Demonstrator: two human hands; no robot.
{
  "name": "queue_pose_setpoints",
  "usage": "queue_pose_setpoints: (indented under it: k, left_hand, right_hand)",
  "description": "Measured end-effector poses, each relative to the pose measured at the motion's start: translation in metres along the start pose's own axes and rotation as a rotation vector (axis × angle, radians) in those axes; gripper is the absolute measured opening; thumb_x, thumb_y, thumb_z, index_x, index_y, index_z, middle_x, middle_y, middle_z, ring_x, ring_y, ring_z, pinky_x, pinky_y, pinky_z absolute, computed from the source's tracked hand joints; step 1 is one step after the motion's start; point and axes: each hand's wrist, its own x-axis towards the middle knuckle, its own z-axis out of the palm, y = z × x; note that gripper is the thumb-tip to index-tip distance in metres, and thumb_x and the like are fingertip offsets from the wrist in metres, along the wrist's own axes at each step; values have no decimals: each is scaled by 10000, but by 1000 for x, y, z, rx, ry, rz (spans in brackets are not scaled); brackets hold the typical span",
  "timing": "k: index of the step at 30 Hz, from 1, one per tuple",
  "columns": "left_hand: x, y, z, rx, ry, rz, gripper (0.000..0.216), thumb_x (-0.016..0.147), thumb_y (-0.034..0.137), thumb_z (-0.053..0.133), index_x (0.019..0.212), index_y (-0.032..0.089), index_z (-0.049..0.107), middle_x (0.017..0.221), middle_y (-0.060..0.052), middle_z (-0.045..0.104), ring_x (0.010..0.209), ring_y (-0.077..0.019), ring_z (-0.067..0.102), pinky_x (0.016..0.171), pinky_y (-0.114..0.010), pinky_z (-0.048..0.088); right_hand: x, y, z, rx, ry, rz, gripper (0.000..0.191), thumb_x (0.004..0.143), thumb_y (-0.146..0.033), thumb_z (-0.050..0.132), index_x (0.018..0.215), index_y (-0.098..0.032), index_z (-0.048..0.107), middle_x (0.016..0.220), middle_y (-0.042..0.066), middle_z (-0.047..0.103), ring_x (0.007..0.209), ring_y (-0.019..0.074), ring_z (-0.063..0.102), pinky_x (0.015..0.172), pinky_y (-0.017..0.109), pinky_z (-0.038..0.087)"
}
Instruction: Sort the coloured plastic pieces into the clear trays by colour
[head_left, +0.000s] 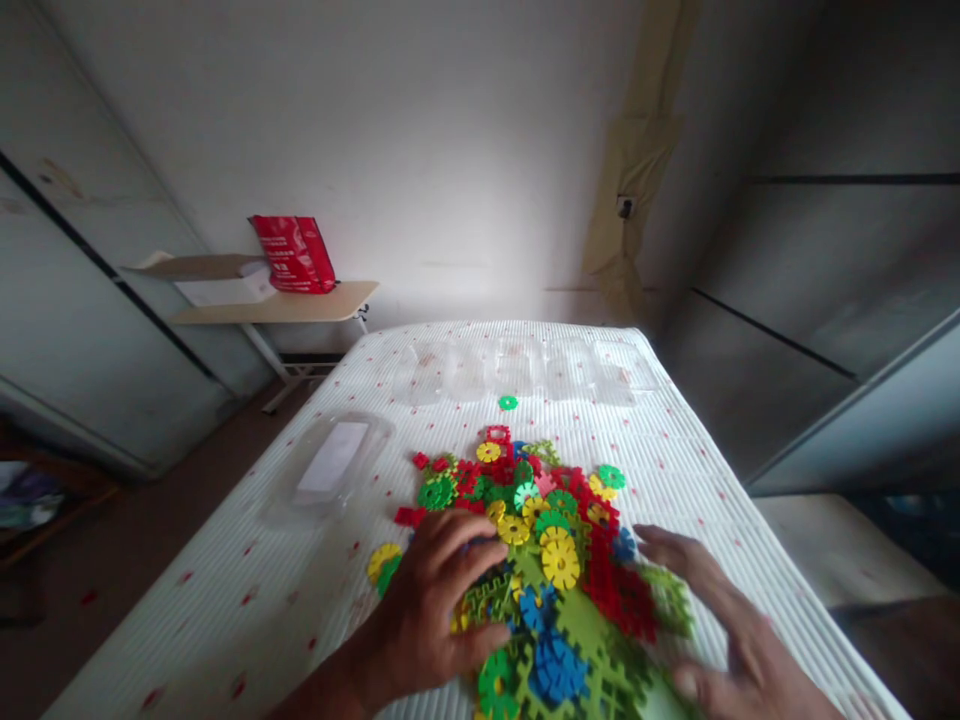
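A heap of plastic building pieces (536, 590) in red, yellow, green and blue lies in front of me, many shaped like notched discs. My left hand (442, 590) rests over the left side of the heap, fingers spread and curved above the pieces. At the right edge, my right hand (727, 620) has its thumb and fingers apart beside a green piece (664, 600) and a red block piece (622, 600). Neither hand visibly grips a piece. A lone green disc (508, 403) lies beyond the heap.
Several clear plastic containers (525, 370) stand in a row at the far end of the white spotted cloth (300, 560). Another clear container (330, 465), with a white paper in it, sits at the left. A side table (300, 305) holds a red bag (292, 255) and a box (225, 285).
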Motion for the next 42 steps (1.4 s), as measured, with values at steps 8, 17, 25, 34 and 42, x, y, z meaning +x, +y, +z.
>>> queue_pose_setpoints:
  k: [8,17,25,34,42]
  left_hand:
    - [-44,27,47,206,-160,120,759,717,563,610,1385,365,308,1495,-108,239,1329,-403,247,1041,-639,173]
    - [-24,30,62,162,-189,-147,1062,539,578,724,1432,314,214,1537,-107,63,1334,-468,168,1000,-687,242]
    - [-2,32,74,77,-47,-243,781,724,109,566,1415,298,255,1519,-84,154,1347,-317,266,1038,-495,382]
    - [7,25,78,-3,142,-349,743,765,40,429,1427,262,176,1412,-114,366,1314,-252,347,1033,-447,402]
    - [-17,14,44,46,199,-388,706,809,308,527,1421,222,187,1350,-141,436,1241,-295,418,989,-469,400]
  right_hand:
    - [-47,19,55,-397,-28,-197,848,688,-565,625,1428,-363,265,1488,62,284,1255,457,358,947,632,363]
    - [0,16,68,-380,-33,-195,996,661,-496,664,1470,-220,153,1505,155,185,1305,440,237,989,615,297]
    - [43,3,65,-120,106,-186,704,780,-160,532,1420,-269,260,1372,127,406,1230,291,419,958,451,436]
    - [98,-22,53,77,82,-194,494,705,-85,550,1179,-226,541,1206,116,525,1146,267,493,944,408,447]
    - [127,-54,70,101,-15,-235,596,680,-162,637,1247,-220,462,1267,105,476,1198,249,444,1003,409,398]
